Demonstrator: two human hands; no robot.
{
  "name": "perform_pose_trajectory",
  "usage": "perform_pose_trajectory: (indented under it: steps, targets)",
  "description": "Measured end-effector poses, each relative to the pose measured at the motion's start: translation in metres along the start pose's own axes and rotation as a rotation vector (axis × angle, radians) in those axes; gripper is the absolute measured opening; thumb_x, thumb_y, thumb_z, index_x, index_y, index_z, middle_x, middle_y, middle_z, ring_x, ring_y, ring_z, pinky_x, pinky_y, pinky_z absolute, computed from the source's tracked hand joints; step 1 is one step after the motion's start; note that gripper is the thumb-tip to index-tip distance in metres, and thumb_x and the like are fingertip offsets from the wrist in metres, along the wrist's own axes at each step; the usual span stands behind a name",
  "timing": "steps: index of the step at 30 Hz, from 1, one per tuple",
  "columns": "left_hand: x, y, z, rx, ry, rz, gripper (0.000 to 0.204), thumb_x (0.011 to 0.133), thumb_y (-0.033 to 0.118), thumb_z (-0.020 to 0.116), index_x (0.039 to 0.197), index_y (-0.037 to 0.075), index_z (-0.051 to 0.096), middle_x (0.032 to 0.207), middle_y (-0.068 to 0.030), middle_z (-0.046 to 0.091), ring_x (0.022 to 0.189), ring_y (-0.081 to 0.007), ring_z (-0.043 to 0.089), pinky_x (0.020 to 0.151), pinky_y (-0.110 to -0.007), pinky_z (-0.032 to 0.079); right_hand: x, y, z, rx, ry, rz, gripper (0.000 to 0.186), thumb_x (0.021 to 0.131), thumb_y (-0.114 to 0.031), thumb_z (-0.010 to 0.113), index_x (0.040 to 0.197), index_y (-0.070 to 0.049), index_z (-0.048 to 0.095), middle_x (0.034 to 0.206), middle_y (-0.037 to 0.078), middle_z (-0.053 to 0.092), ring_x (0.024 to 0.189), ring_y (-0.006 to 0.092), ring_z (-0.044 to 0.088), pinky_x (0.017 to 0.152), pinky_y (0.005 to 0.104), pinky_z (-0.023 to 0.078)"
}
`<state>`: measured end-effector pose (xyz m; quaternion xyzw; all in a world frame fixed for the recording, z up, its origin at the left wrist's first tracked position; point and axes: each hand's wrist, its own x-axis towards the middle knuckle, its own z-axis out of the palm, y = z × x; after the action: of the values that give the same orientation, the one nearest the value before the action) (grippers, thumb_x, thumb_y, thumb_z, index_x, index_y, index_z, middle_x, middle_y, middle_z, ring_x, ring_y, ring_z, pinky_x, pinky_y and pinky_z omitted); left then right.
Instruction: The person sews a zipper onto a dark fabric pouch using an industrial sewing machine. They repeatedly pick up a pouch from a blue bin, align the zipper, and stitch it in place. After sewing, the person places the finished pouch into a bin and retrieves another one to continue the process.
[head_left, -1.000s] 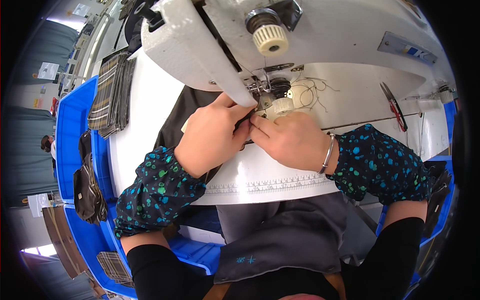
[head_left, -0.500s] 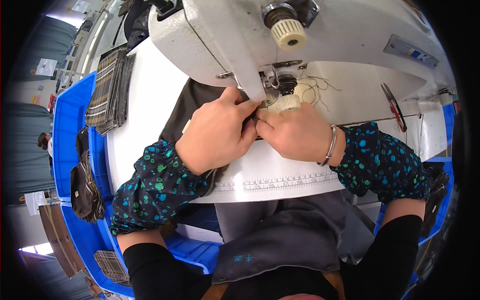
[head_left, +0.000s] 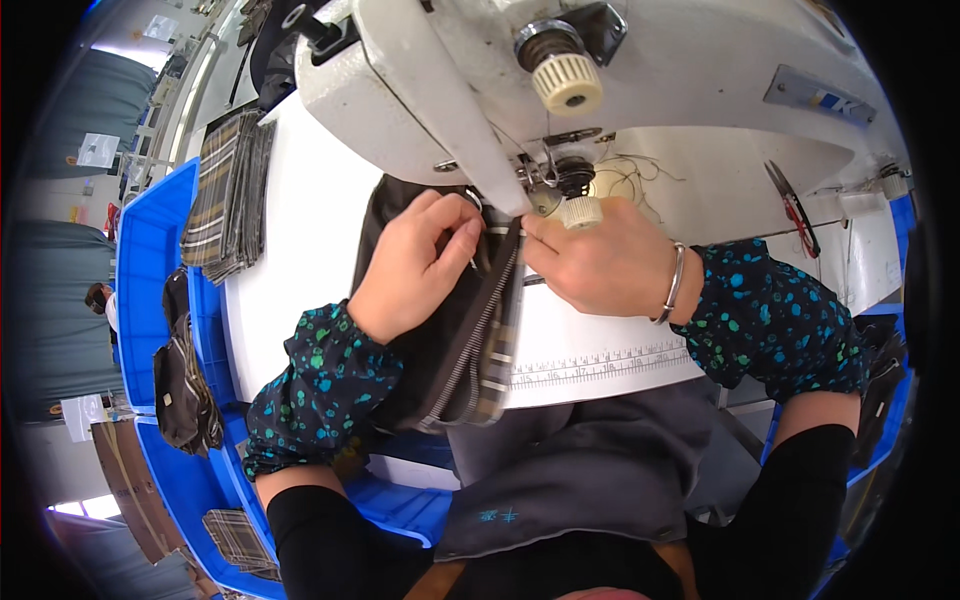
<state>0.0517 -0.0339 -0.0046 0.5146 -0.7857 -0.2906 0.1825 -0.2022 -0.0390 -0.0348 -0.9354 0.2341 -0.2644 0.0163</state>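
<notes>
A dark brown zippered fabric piece (head_left: 440, 330) with a plaid side hangs over the front edge of the white table, its top end beneath the head of a white sewing machine (head_left: 420, 90). The metal zipper (head_left: 465, 355) runs lengthwise down it. My left hand (head_left: 415, 265) rests on the dark cloth, fingers curled in and thumb against them, gripping a fold. Close to the needle area, my right hand (head_left: 605, 262) has its fingers together at the top edge of the piece. The machine's front hides the needle and part of the right fingertips.
Red-handled scissors (head_left: 795, 210) and loose thread (head_left: 635, 180) lie on the right of the table. A printed ruler strip (head_left: 600, 365) follows the front edge. Stacked plaid pieces (head_left: 228, 195) and blue bins (head_left: 150, 260) stand at left, with dark pouches (head_left: 183, 390) over a rim.
My left hand has moved left, away from the right one, and its fingers have curled. The fabric has swung round, so its zipper and plaid side now show. The right hand has barely moved.
</notes>
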Motion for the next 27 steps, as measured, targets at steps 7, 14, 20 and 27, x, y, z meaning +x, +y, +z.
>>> perform_pose_trajectory:
  steps: [7, 14, 20, 27]
  targets:
    - [-0.001, 0.030, -0.001, -0.300, -0.172, -0.335, 0.021, 0.110, 0.022, 0.057, 0.111, 0.002, 0.061, 0.091, 0.0003, 0.062, 0.074, -0.0071, 0.062, 0.064, -0.023, 0.056, 0.006, 0.003, 0.007, -0.052, 0.086, 0.063, 0.012, 0.083, -0.017, 0.067, 0.085, -0.007, 0.062, 0.073, 0.009, 0.063, 0.063, 0.0248, 0.069, 0.052, 0.0389, 0.054]
    - [-0.010, 0.034, 0.010, 0.233, 0.127, 0.012, 0.016, 0.085, 0.010, 0.076, 0.100, 0.007, 0.070, 0.100, -0.0089, 0.064, 0.081, -0.0280, 0.064, 0.071, -0.038, 0.054, -0.005, -0.013, 0.005, -0.065, 0.082, -0.297, 0.011, 0.076, -0.018, 0.068, 0.079, -0.008, 0.064, 0.069, 0.004, 0.049, 0.057, 0.0172, 0.059, 0.047, 0.0328, 0.049]
    - [-0.026, 0.047, 0.023, 0.486, 0.076, 0.382, 0.048, 0.075, 0.008, 0.076, 0.122, 0.008, 0.074, 0.131, -0.0076, 0.068, 0.121, -0.0294, 0.062, 0.102, -0.046, 0.046, -0.008, -0.017, 0.002, -0.078, 0.272, -0.229, 0.011, 0.074, -0.018, 0.070, 0.072, -0.009, 0.063, 0.069, 0.004, 0.052, 0.056, 0.0159, 0.061, 0.045, 0.0297, 0.046]
    - [-0.026, 0.039, 0.027, 0.592, 0.076, 0.459, 0.048, 0.077, 0.009, 0.073, 0.124, 0.009, 0.074, 0.133, -0.0065, 0.068, 0.127, -0.0287, 0.060, 0.104, -0.048, 0.044, -0.019, -0.021, -0.040, -0.034, -0.217, -0.206, 0.015, 0.074, -0.019, 0.068, 0.067, -0.005, 0.066, 0.074, 0.005, 0.058, 0.064, 0.0170, 0.063, 0.051, 0.0319, 0.049]
